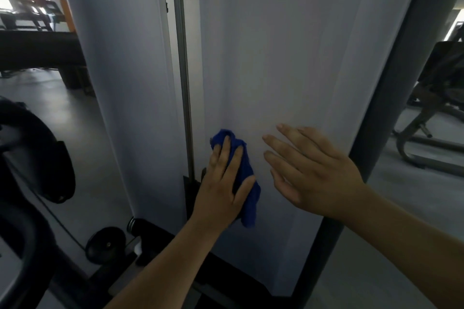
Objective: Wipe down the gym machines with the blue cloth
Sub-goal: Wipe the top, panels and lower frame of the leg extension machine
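A tall white panel (288, 57) of a gym machine fills the middle of the view. My left hand (223, 183) presses a bunched blue cloth (247, 178) flat against the panel's lower left part, fingers straight and spread over it. My right hand (311, 168) hovers just right of the cloth with fingers straight and spread, palm toward the panel; contact with the panel cannot be told. It holds nothing.
A metal guide rod (184, 70) runs vertically left of the panel, beside a second white panel (125, 83). A dark grey frame post (391, 98) edges the right. Black pads and a pulley (105, 243) sit lower left. Other machines (437, 113) stand behind.
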